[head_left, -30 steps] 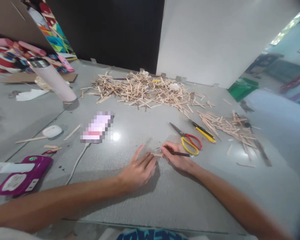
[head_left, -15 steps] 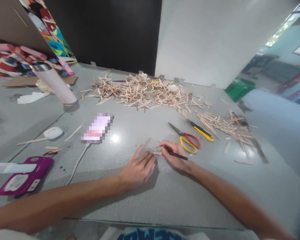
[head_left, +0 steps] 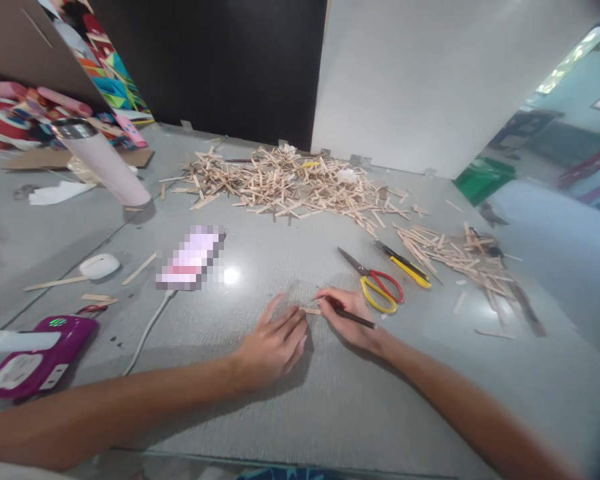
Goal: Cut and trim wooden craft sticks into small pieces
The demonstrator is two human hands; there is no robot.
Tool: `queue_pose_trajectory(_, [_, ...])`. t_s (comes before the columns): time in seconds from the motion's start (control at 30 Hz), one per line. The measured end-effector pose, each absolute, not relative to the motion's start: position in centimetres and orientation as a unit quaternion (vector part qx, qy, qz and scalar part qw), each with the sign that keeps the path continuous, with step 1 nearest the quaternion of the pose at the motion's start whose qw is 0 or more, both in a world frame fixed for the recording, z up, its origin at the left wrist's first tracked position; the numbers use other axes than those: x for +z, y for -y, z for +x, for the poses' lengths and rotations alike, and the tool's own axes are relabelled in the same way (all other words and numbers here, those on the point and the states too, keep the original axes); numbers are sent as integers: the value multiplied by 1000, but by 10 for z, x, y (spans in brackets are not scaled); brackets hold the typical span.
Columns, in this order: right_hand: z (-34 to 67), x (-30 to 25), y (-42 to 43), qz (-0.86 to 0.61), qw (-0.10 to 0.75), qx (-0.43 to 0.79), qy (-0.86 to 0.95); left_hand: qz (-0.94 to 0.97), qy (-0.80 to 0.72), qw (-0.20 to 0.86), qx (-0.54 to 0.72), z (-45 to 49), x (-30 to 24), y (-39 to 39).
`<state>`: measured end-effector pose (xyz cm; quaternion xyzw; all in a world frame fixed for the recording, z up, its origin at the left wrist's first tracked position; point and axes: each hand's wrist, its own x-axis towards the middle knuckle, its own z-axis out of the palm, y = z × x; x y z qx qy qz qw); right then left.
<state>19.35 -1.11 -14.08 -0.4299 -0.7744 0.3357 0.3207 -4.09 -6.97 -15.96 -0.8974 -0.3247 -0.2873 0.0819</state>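
Note:
My left hand lies flat on the grey table, its fingertips pressing down on a short wooden stick. My right hand is closed around a dark pencil whose tip rests at the stick's right end. The stick shows only between the two hands; the rest is under my left fingers. Red-and-yellow scissors lie just beyond my right hand.
A big heap of wooden sticks covers the far middle, a smaller pile sits at the right beside a yellow cutter. A phone with cable, a white tube, an earbud case and a purple device lie left.
Both hands stay on the stick; the pencil tip has shifted slightly left along it. The view has moved a little.

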Motion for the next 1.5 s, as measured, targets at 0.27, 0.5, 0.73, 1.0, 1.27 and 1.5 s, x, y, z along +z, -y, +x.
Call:
queue_pose_trajectory(0.27, [189, -139, 11, -441, 334, 331, 764, -890, 348, 68, -288, -43, -159, 70])
queue_pose_trajectory(0.5, [194, -139, 12, -449, 332, 338, 758, -899, 343, 81, -260, -43, -152, 68])
queue_pose_trajectory(0.73, [194, -143, 12, -444, 334, 341, 758, -901, 340, 89, -256, -41, -155, 66])
queue_pose_trajectory(1.0, [193, -145, 6, -458, 326, 372, 738, -902, 335, 95, -256, -40, -155, 66])
queue_pose_trajectory(1.27, [197, -143, 8, -471, 330, 457, 678, -900, 344, 102, -248, -40, -153, 69])
queue_pose_trajectory(1.5, [198, -140, 6, -473, 328, 484, 660, -909, 339, 87, -229, -41, -149, 67])
